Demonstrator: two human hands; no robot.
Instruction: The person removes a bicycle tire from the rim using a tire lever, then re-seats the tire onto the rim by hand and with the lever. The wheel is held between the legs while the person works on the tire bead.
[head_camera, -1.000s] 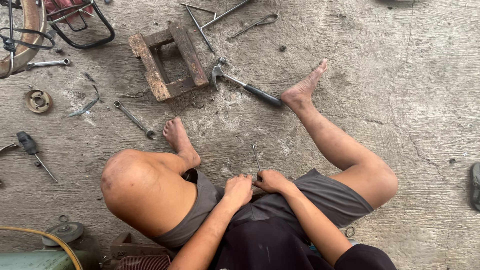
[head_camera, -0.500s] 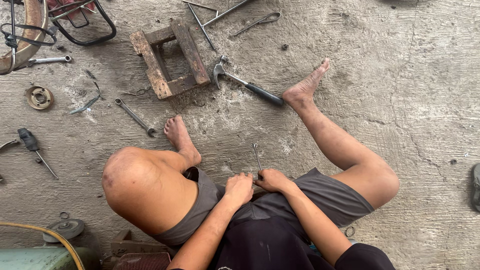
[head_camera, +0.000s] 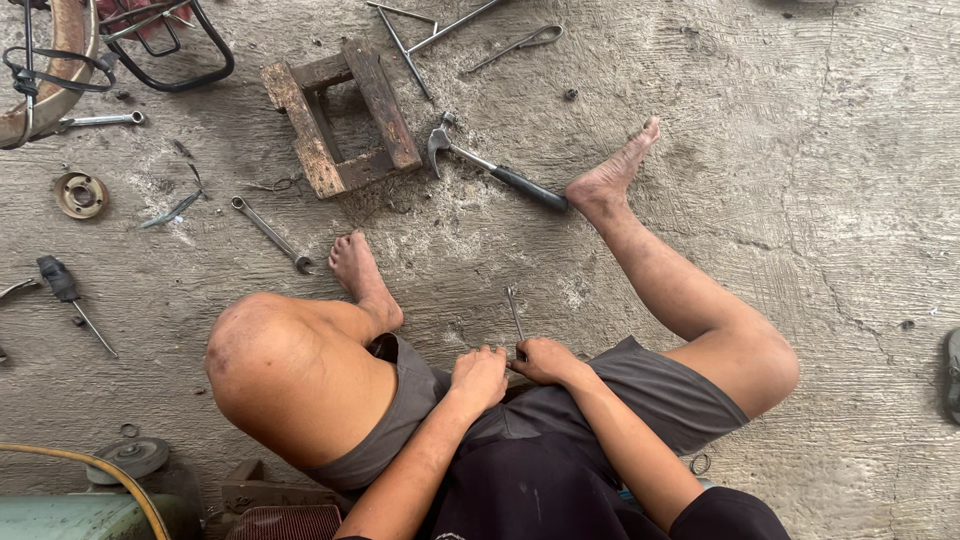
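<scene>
A: Start close in. What are the hands doing?

B: Both rest together in the lap, on the grey shorts. The right hand is closed around the lower end of a thin metal tool, whose shaft sticks up and away over the concrete floor. The left hand sits just beside it with fingers curled; I cannot tell whether it grips anything.

A: Any change from a moment ago?

B: Hardly. Hands, tool and legs lie much as they did; only the view has drifted slightly, so everything sits a touch lower in the frame.

A: And further out?

B: The left knee is bent up, its bare foot flat on the floor, near a spanner. The right leg stretches out, and its foot touches the black handle of a hammer. Beyond that stands a small wooden stool frame, with metal rods behind it. At far left lie a screwdriver and a round metal disc.
</scene>
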